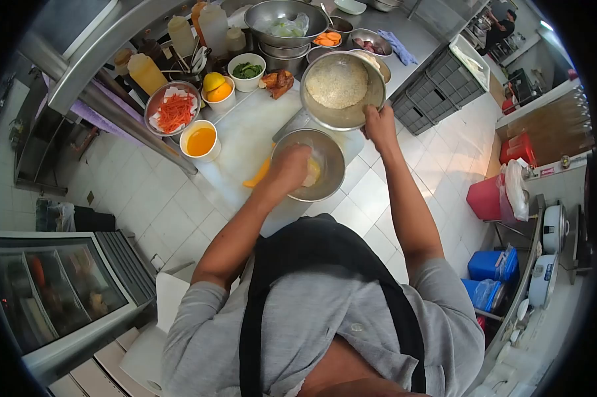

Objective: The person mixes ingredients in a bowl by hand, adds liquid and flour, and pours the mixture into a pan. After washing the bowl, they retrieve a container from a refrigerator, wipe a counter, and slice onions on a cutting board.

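Observation:
My left hand reaches down into a metal bowl near the front edge of the white cutting board. Its fingertips are hidden inside, beside something pale yellow. My right hand grips the rim of a larger metal bowl that is tilted towards me and holds pale crumbs. This larger bowl is just behind the smaller one. A yellow-orange handle sticks out to the left of the smaller bowl.
Around the board stand an orange liquid cup, a bowl of shredded carrot, a lemon cup, chopped greens and browned meat. Squeeze bottles stand at the left, grey crates at the right. A person is far off.

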A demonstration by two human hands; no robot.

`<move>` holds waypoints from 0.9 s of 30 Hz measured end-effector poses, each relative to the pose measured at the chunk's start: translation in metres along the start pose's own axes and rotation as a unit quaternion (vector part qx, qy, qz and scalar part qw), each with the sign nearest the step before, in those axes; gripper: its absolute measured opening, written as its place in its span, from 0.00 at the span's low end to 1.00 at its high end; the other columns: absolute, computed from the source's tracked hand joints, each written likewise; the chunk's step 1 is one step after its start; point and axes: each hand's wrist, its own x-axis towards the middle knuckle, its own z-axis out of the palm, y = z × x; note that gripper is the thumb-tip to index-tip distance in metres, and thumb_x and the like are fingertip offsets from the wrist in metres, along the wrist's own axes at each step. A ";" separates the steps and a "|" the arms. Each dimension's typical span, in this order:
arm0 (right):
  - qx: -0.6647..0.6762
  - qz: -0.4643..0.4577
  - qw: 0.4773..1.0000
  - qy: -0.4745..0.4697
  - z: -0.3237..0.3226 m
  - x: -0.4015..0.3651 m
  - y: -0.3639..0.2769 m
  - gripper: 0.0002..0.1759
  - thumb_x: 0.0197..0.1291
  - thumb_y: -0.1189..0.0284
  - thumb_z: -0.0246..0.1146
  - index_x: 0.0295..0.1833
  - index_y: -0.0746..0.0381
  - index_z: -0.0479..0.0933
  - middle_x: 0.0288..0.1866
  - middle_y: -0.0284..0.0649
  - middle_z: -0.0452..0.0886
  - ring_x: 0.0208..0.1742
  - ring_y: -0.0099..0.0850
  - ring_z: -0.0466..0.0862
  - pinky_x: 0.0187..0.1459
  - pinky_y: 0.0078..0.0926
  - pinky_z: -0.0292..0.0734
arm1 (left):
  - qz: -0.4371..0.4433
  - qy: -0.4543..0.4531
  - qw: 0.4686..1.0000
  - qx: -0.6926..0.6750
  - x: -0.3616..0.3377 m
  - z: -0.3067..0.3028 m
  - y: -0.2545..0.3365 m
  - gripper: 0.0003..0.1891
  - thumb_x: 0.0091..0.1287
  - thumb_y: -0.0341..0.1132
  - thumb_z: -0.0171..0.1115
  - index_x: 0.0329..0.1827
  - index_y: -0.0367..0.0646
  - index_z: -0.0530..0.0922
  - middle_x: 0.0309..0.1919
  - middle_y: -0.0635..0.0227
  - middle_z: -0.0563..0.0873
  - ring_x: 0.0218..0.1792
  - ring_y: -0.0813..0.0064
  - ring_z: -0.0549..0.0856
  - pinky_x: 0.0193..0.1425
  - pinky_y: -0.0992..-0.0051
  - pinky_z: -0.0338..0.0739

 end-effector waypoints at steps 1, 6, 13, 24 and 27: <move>-0.035 -0.075 0.996 0.026 0.001 -0.003 0.010 0.21 0.58 0.74 0.49 0.56 0.72 0.69 0.29 0.50 0.81 0.23 0.36 0.80 0.26 0.30 0.75 | -0.025 0.005 0.999 -0.026 -0.005 -0.005 0.005 0.12 0.64 0.28 0.50 0.46 0.35 0.79 0.41 0.46 0.82 0.45 0.49 0.81 0.50 0.61 0.74; -0.089 -0.187 0.977 0.052 0.015 -0.046 0.031 0.34 0.58 0.80 0.49 0.72 0.62 0.55 0.41 0.58 0.80 0.38 0.43 0.83 0.43 0.29 0.76 | -0.086 0.044 0.994 -0.047 -0.021 -0.030 0.015 0.13 0.66 0.30 0.51 0.49 0.34 0.79 0.45 0.50 0.83 0.46 0.54 0.82 0.52 0.66 0.74; -0.105 -0.287 0.952 0.031 0.016 -0.064 0.027 0.41 0.54 0.86 0.48 0.75 0.57 0.48 0.69 0.56 0.64 0.66 0.47 0.70 0.62 0.33 0.68 | -0.082 0.090 0.991 -0.051 -0.031 -0.029 0.018 0.12 0.66 0.29 0.51 0.48 0.33 0.79 0.43 0.48 0.83 0.45 0.54 0.83 0.53 0.67 0.74; -0.039 -0.385 0.922 0.015 0.027 -0.070 0.028 0.34 0.64 0.82 0.52 0.73 0.67 0.47 0.72 0.51 0.59 0.72 0.41 0.60 0.70 0.33 0.54 | -0.122 0.281 0.948 -0.083 -0.028 -0.029 0.016 0.11 0.68 0.29 0.53 0.48 0.34 0.79 0.42 0.55 0.85 0.41 0.66 0.84 0.49 0.73 0.76; -0.059 -0.395 0.917 0.004 0.028 -0.071 0.028 0.36 0.63 0.81 0.54 0.73 0.68 0.46 0.72 0.51 0.58 0.72 0.41 0.61 0.70 0.33 0.54 | -0.150 0.318 0.919 -0.180 -0.019 -0.033 0.011 0.12 0.69 0.30 0.53 0.49 0.34 0.78 0.42 0.59 0.86 0.41 0.73 0.84 0.49 0.75 0.77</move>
